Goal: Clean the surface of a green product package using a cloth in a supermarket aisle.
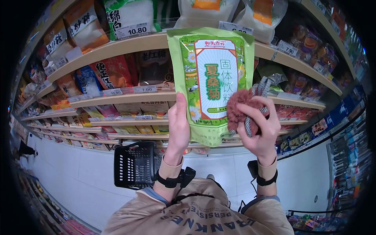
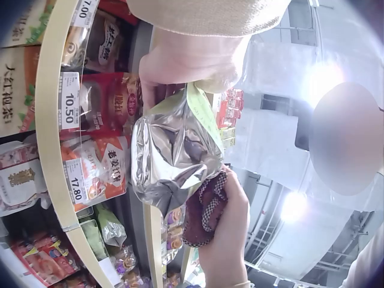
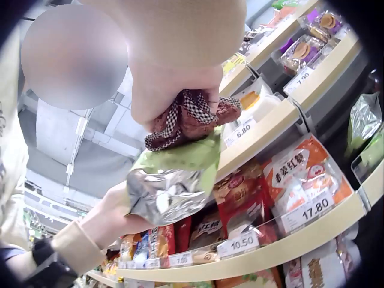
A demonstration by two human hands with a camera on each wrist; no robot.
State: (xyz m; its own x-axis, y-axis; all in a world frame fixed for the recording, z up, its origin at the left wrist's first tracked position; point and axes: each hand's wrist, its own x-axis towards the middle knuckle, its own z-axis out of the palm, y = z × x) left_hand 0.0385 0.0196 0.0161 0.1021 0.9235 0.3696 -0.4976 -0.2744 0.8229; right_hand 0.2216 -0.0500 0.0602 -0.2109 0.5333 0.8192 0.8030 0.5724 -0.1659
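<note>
I hold a green stand-up pouch (image 1: 211,78) with Chinese print upright in front of the shelves; its silver back (image 2: 174,156) faces the shelf. My left hand (image 1: 181,117) grips the pouch's lower left edge, thumb on the front. My right hand (image 1: 256,117) grips a bunched reddish-brown fuzzy cloth (image 1: 238,107) with checkered trim and presses it to the pouch's lower right front. In the right wrist view the cloth (image 3: 186,120) sits on top of the pouch (image 3: 174,180), with the left hand (image 3: 108,216) below it.
Curved wooden shelves (image 1: 129,43) hold bagged sugars and snacks with price tags such as 10.80 (image 1: 132,29) and 7.00. A black shopping basket (image 1: 135,164) hangs at my left forearm. More goods stand on racks (image 1: 344,164) to the right.
</note>
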